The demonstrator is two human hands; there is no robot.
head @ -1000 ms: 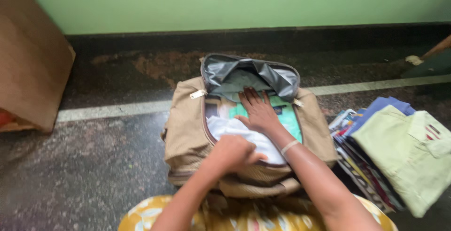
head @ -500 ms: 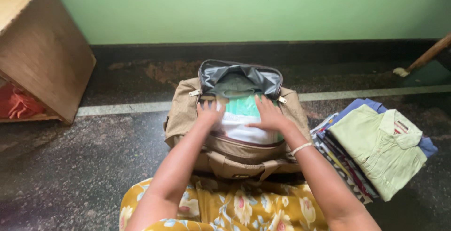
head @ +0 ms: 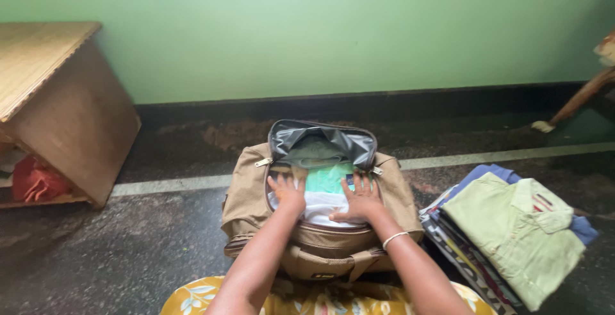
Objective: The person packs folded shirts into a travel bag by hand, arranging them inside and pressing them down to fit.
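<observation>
Tan and soft, the bag (head: pixel 320 225) sat open on the floor (head: pixel 96 257); we judged it would sag unless lifted by its handles. Inside lay folded clothes (head: pixel 325 190), light and limp. Our left hand (head: pixel 287 191) and right hand (head: pixel 360 201) pressed them flat, fingers spread, gripping nothing.

Bag (head: pixel 253 200) center on floor; shirt stack (head: pixel 512 232) right; cabinet (head: pixel 70 110) left; wall (head: pixel 320 27) behind.

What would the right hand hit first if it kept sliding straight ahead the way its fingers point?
The right hand lies flat on the white garment, fingers pointing away. Straight on it would probably cross the green folded garment, then meet the bag's raised grey-lined flap; depth is unclear.
</observation>
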